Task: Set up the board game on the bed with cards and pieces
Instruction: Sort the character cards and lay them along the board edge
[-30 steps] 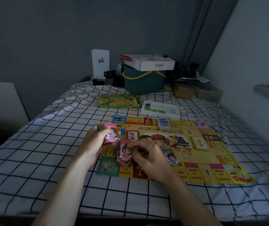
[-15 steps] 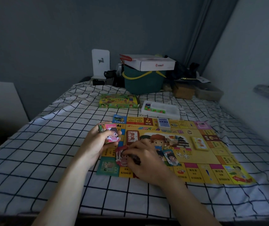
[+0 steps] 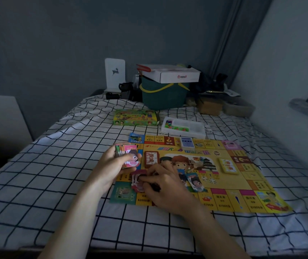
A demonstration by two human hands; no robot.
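Dim room, checked bed (image 3: 56, 184) — the board (image 3: 229, 186) lies flat toward its right side. Her left hand (image 3: 112, 165) curls round a thick stack of notes (image 3: 128, 156) over the board's left edge, thumb across the top one. The right hand (image 3: 165, 189) bends its fingers onto a small fan of notes (image 3: 137, 181) near the board's near-left corner, pinching them as far as I can tell. Thin, light, slick paper, I'd say — it will slide and splay, so squaring the edges and gripping the short sides looks wisest. Dice (image 3: 210, 179) sit mid-board; a tray (image 3: 184, 127) waits beyond the far edge.
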